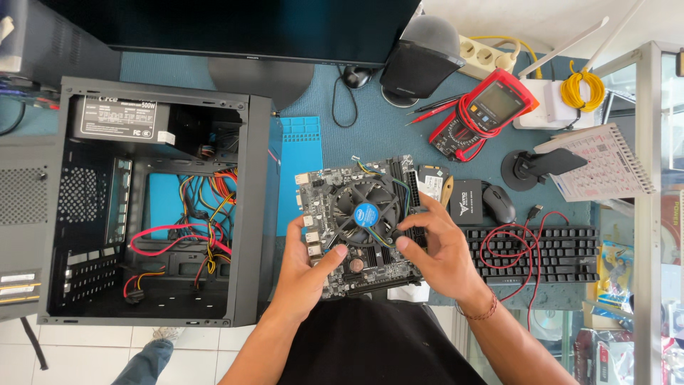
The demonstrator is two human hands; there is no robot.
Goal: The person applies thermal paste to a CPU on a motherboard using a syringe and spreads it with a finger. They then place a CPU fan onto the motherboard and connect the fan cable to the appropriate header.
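Note:
A dark motherboard (335, 196) with a round black cooler fan (365, 214) in its middle is held level above the teal mat. My left hand (308, 267) grips its near left edge, thumb on top. My right hand (436, 246) holds its right side, thumb resting by the fan. To the left stands an open black computer case (246, 214) lying on its side, with a power supply (117, 117) at its far end and red, yellow and black cables (203, 228) loose inside.
A black keyboard (563, 253) with red leads over it lies at right, beside a mouse (499, 203) and a small black box (464, 202). A red multimeter (491, 110), a power strip (484, 53), a monitor stand (260, 78) and a blue mat (299, 157) sit behind.

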